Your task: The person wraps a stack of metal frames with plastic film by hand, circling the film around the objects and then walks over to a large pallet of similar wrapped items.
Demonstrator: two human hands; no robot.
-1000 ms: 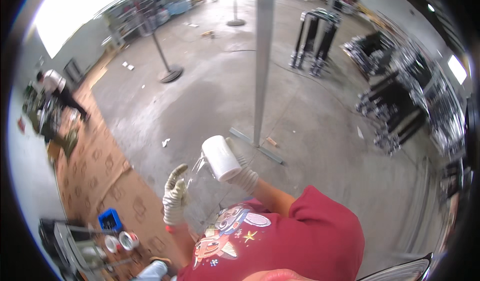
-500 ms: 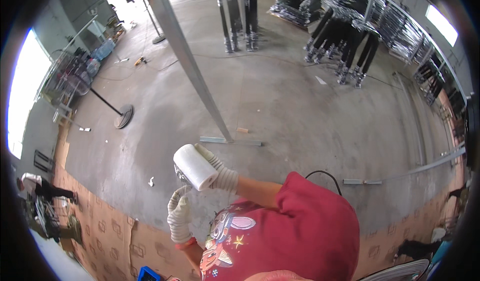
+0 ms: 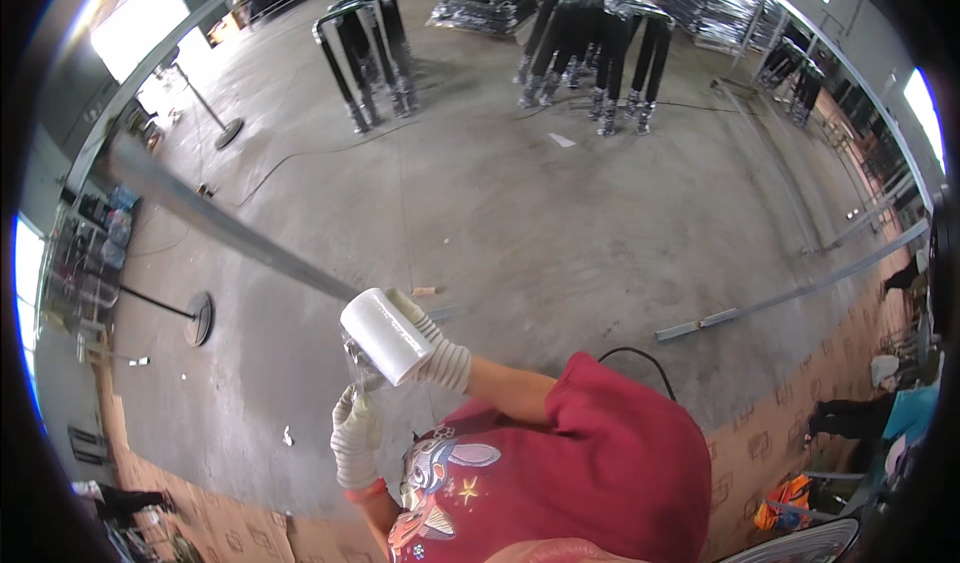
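A roll of clear plastic stretch film (image 3: 386, 337) is tilted in front of my body. My right hand (image 3: 443, 360), in a pale striped knit glove, grips it from the right side, with some of the fingers hidden behind the roll. From the roll's lower left hangs a crumpled strip of loose film (image 3: 362, 368). Its lower end is pinched in the closed fingers of my gloved left hand (image 3: 356, 437), just below the roll.
A metal post (image 3: 245, 233) slants behind the roll. Black wrapped frames (image 3: 365, 53) stand at the back, with more frames (image 3: 600, 48) to their right. At left is a pedestal fan's base (image 3: 200, 318). A metal rail (image 3: 790, 293) runs along the right. Patterned cardboard (image 3: 225, 518) covers the near floor.
My view has swung rightward, so the post and wrapped frames sit further left. More loose film now shows between the roll and my left hand. Both hands keep their hold.
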